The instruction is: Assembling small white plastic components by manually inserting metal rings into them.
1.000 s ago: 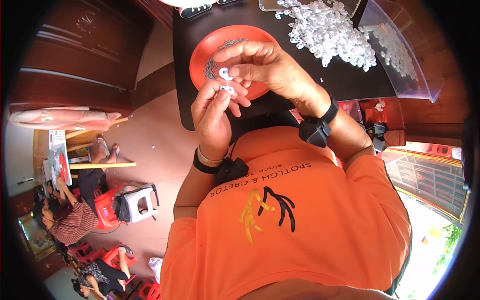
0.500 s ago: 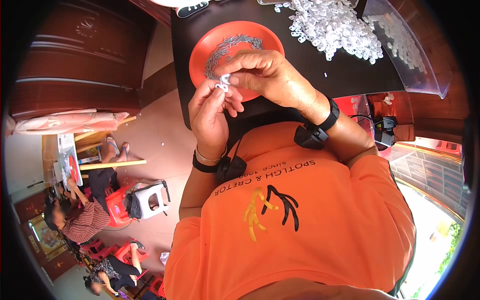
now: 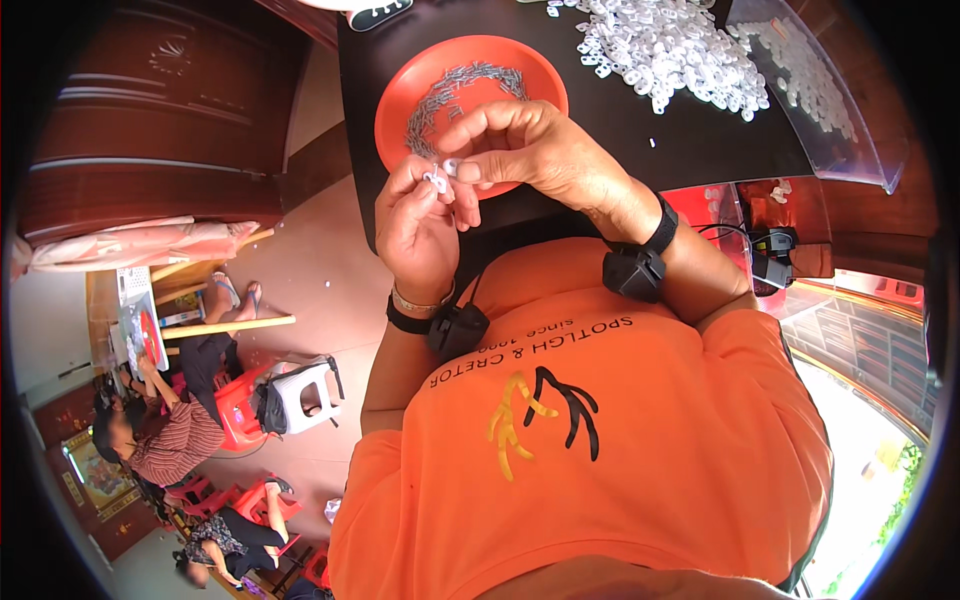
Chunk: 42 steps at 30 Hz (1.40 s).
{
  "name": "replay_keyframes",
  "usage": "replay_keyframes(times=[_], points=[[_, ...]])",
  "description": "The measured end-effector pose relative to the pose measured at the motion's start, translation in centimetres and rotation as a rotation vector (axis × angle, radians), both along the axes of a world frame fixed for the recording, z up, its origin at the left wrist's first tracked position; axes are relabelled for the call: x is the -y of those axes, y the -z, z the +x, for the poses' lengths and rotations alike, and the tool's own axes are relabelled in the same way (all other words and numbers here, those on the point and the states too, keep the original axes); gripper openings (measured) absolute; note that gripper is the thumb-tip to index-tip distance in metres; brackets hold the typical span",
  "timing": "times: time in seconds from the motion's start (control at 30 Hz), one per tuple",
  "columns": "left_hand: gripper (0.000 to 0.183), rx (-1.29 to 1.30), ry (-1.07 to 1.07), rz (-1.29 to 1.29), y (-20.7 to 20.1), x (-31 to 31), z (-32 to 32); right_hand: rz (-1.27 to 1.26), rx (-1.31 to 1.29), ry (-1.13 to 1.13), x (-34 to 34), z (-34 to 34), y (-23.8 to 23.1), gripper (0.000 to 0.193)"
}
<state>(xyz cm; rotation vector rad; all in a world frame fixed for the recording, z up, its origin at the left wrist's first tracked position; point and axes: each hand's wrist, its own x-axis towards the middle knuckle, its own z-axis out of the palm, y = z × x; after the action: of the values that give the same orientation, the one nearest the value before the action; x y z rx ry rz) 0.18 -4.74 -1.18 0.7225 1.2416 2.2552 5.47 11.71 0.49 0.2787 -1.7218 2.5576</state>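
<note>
My left hand pinches a small white plastic clip between thumb and fingertips. Right beside it, my right hand holds another small white clip between thumb and forefinger. The two pieces are close together; whether they touch I cannot tell. Both hands are over the near part of a round orange-red plate, which holds many short grey metal nails lying in a curved band. My fingers and the right hand cover part of the plate.
The plate stands on a black table. A large heap of white clips lies at the far right, beside a clear plastic panel. One small white bit lies apart. At the left, two people sit near red stools and a white stool.
My hands have drawn slightly apart at the fingertips, and the white pieces in them have shifted and turned a little. The plate appears slightly higher in view.
</note>
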Motion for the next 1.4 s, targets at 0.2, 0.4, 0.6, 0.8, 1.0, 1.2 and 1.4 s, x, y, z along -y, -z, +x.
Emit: replay_keyframes(times=[0.2, 0.4, 0.6, 0.8, 1.0, 1.2, 1.4], points=[[0.018, -0.021, 0.024, 0.019, 0.3, -0.2, 0.2, 0.064, 0.037, -0.079, -0.5, -0.1, 0.3, 0.015], [0.018, -0.038, -0.05, -0.011, -0.2, -0.3, 0.4, 0.07, -0.029, 0.034, -0.2, 0.4, 0.0, 0.02], [0.018, -0.037, -0.024, -0.009, -0.1, -0.3, 0.3, 0.026, 0.018, 0.052, -0.2, 0.6, -0.2, 0.02], [0.019, -0.103, -0.039, -0.024, -0.5, -0.4, 0.5, -0.116, 0.171, 0.026, -0.9, 0.4, 0.2, 0.019], [0.02, -0.105, -0.026, -0.025, -0.7, -0.4, 0.7, -0.151, 0.178, -0.01, -0.5, 0.7, -0.5, 0.023], [0.021, -0.097, -0.027, -0.077, -0.7, -0.3, 0.9, -0.036, -0.003, 0.211, 0.8, 0.9, -0.7, 0.008], [0.021, -0.042, -0.081, -0.108, -1.3, -0.6, 1.1, 0.117, -0.042, 0.231, 0.3, 0.6, 0.4, 0.008]])
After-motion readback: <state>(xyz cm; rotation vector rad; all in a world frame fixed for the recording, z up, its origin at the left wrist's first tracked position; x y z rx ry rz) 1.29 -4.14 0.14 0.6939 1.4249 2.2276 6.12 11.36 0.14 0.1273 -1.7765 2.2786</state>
